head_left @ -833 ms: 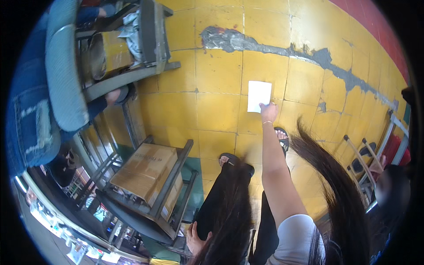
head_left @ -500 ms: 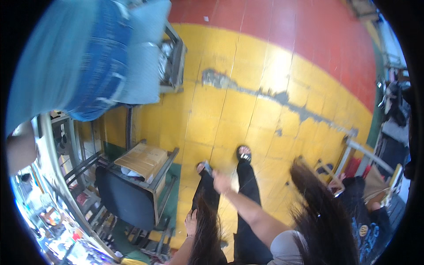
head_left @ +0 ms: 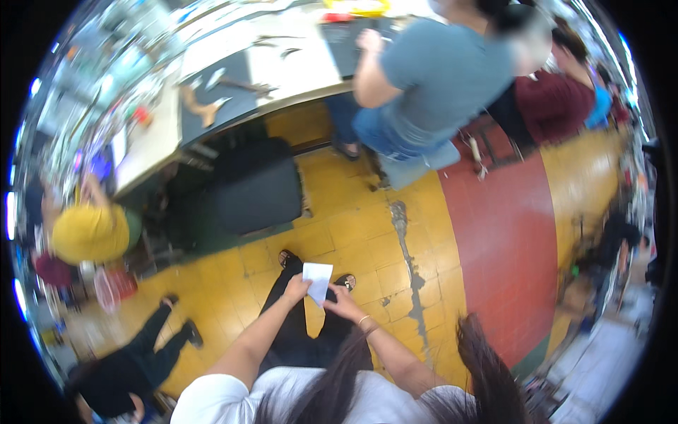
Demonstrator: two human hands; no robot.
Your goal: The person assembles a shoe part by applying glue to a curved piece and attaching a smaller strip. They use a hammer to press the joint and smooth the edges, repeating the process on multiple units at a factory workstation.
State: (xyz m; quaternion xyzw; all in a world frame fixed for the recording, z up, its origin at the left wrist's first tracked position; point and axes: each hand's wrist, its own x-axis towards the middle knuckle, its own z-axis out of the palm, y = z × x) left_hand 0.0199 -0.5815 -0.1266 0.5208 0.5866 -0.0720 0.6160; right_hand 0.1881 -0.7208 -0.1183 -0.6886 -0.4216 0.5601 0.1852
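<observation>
A small white sheet of paper [head_left: 318, 280] is held out in front of my body, above my feet. My left hand [head_left: 297, 288] pinches its left edge, thumb on the paper. At the lower right corner, the fingers of my right hand [head_left: 345, 304] close on the sheet. Whether anything is printed on the paper is too blurred to tell.
A long worktable [head_left: 159, 159] with hammers [head_left: 236, 83] on dark mats stands ahead, a black chair [head_left: 256, 185] at its near side. A person in a grey-blue shirt [head_left: 448, 81] sits there. Another, in black [head_left: 120, 378], is at my left. A red basket [head_left: 115, 286] stands nearby.
My view has swung round from the aisle to the worktable. My left hand has come up from beside my leg to the white paper, and both hands are now together on it.
</observation>
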